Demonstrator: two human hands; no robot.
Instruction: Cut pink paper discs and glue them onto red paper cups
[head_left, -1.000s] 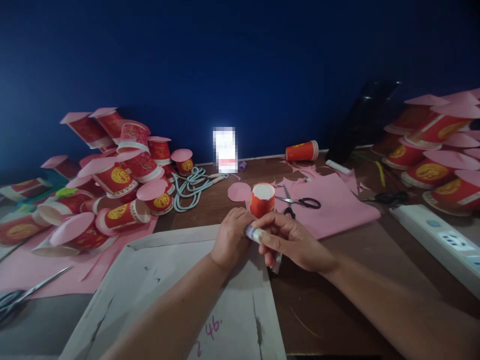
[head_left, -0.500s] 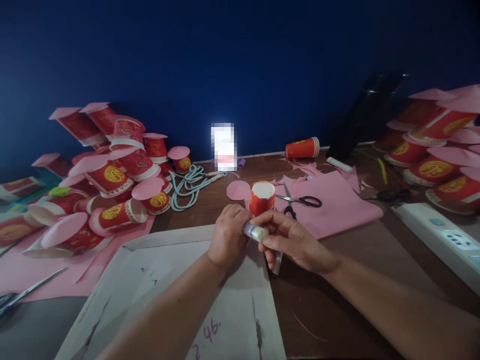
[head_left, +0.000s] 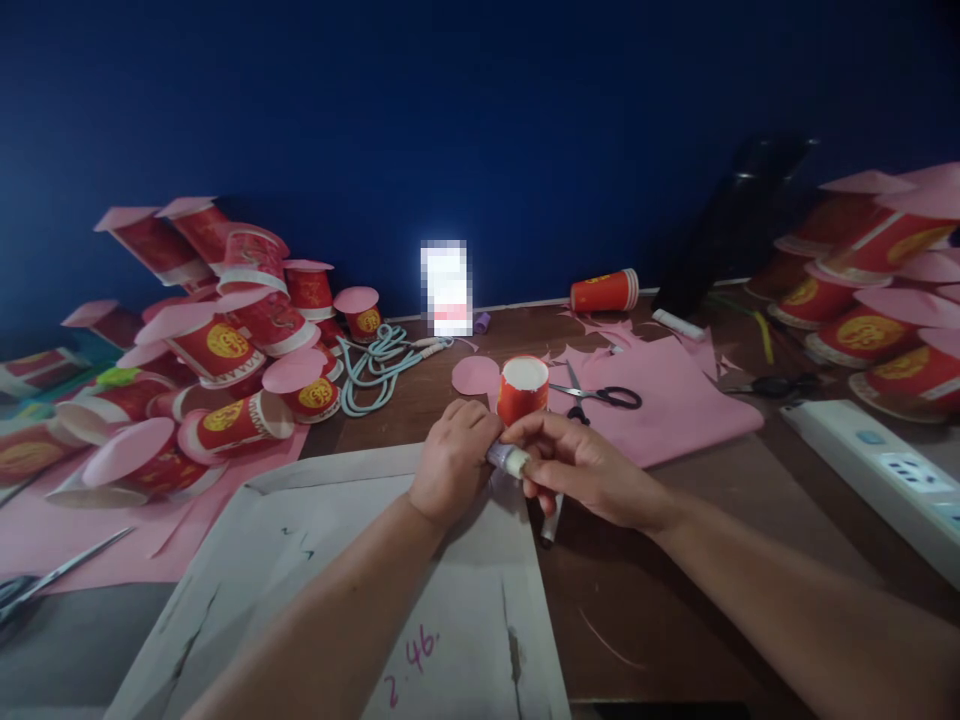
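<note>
Wrapped around a glue stick (head_left: 508, 459) is my left hand (head_left: 456, 460), closed, with the stick's whitish end poking out to the right. My right hand (head_left: 585, 470) pinches at that end with thumb and fingers. Just behind the hands an upturned red paper cup (head_left: 523, 391) stands on the table, its pale base on top. A pink paper disc (head_left: 475, 376) lies flat to its left. Below my right fingers is a white tube with a dark end (head_left: 551, 522), partly covered by the hand.
Scissors (head_left: 615, 397) rest on pink paper (head_left: 675, 405). Red cups with pink discs are piled at left (head_left: 225, 345) and right (head_left: 862, 330). A large white board or envelope (head_left: 322, 600) lies under my left arm. A power strip (head_left: 885, 480) and blue cord (head_left: 375, 375) are also there.
My right fingers have shifted slightly at the end of the glue stick. The whole view has moved a little; the cup and other items stay where they were.
</note>
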